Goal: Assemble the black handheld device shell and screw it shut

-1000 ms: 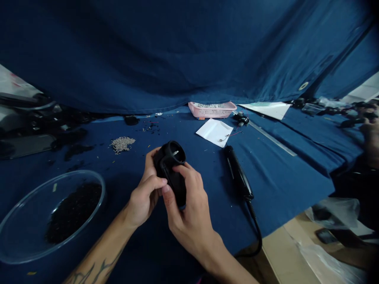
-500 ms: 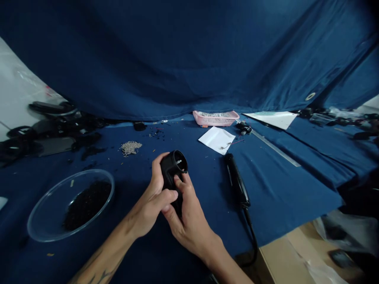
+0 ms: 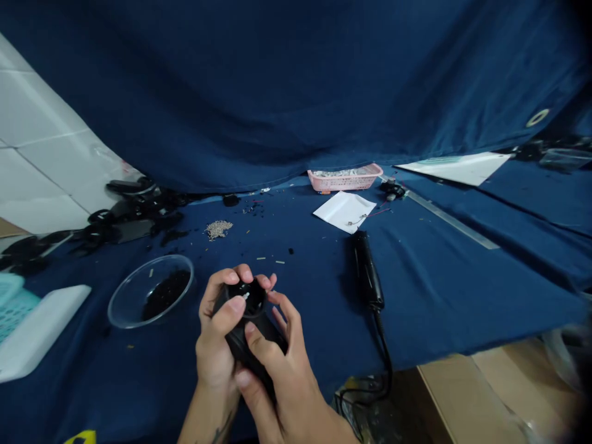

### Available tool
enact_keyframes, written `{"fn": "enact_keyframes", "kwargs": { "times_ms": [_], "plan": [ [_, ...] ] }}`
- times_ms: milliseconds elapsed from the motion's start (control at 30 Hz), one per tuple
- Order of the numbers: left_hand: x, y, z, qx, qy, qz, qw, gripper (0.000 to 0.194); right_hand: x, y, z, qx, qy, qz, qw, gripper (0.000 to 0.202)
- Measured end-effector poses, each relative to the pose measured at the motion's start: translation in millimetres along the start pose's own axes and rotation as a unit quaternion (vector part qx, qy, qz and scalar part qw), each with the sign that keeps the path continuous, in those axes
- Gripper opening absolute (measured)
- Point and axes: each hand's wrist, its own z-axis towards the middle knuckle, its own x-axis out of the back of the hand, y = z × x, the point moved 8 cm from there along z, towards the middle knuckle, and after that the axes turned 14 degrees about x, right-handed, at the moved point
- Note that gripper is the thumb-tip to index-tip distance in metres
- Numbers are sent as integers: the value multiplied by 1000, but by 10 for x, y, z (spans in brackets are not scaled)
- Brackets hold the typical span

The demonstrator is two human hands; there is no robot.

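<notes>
Hands both wrapped round one black housing (image 3: pixel 247 327) near the table's (image 3: pixel 439 290) front edge — left hand (image 3: pixel 217 345) curled over its round open end with thumb on the rim, right hand (image 3: pixel 277 370) closed about the lower body. Could slip or shed the small metal piece inside if tilted further — grip sits off the cloth. Held lower and nearer than a second ago, with the glass bowl (image 3: pixel 139 287) and black corded tool (image 3: pixel 367 271) showing farther off.

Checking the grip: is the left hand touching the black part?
Touching. The head view shows the left hand wrapped around the black part, its fingers curled over the round top.
</notes>
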Motion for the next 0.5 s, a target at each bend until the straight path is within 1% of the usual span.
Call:
{"fn": "enact_keyframes", "kwargs": {
  "times_ms": [33, 67, 100, 133, 167, 200, 233, 267, 300, 333, 367, 400, 433, 467, 500],
  "plan": [
    [49, -28, -5, 8, -11, -29, 999, 19, 24, -41, -42, 6, -33, 7, 999, 64],
    [103, -42, -6, 19, -20, -54, 998, 22, 94, -76, -82, 13, -73, 14, 997, 64],
    [157, -38, -9, 26, -28, -76, 996, 24, 215, -107, -120, 27, -115, 19, 993, 61],
    [206, -20, -15, 32, -37, -90, 995, 27, 390, -94, -161, 31, -158, 16, 987, 59],
    [251, 1, -25, 38, -43, -91, 994, 28, 698, -24, -173, 26, -145, -20, 989, 58],
    [292, 22, -40, 42, -48, -79, 995, 29, 1073, 78, -171, 28, -109, -92, 989, 59],
    [332, 37, -59, 47, -49, -54, 996, 28, 1423, 225, -175, 23, -97, -186, 977, 64],
    [374, 42, -82, 52, -46, -25, 997, 26, 1693, 400, -181, 26, -121, -273, 954, 71],
    [418, 40, -107, 56, -42, 0, 998, 26, 1891, 615, -191, 26, -170, -339, 925, 80],
    [467, 34, -134, 57, -36, 22, 998, 26, 2020, 851, -209, 24, -230, -372, 899, 90],
    [519, 25, -162, 55, -29, 39, 997, 28, 2091, 1068, -226, 27, -287, -377, 880, 95],
    [571, 13, -194, 51, -23, 53, 997, 32, 2124, 1254, -236, 26, -330, -366, 870, 96],
    [621, -5, -227, 49, -19, 64, 997, 36, 2112, 1393, -237, 28, -361, -342, 867, 92],
    [665, -22, -263, 45, -17, 74, 996, 39, 2063, 1483, -225, 30, -380, -312, 871, 87],
    [705, -40, -301, 41, -19, 80, 996, 40, 1997, 1528, -194, 28, -375, -273, 885, 81]
  ]
}}
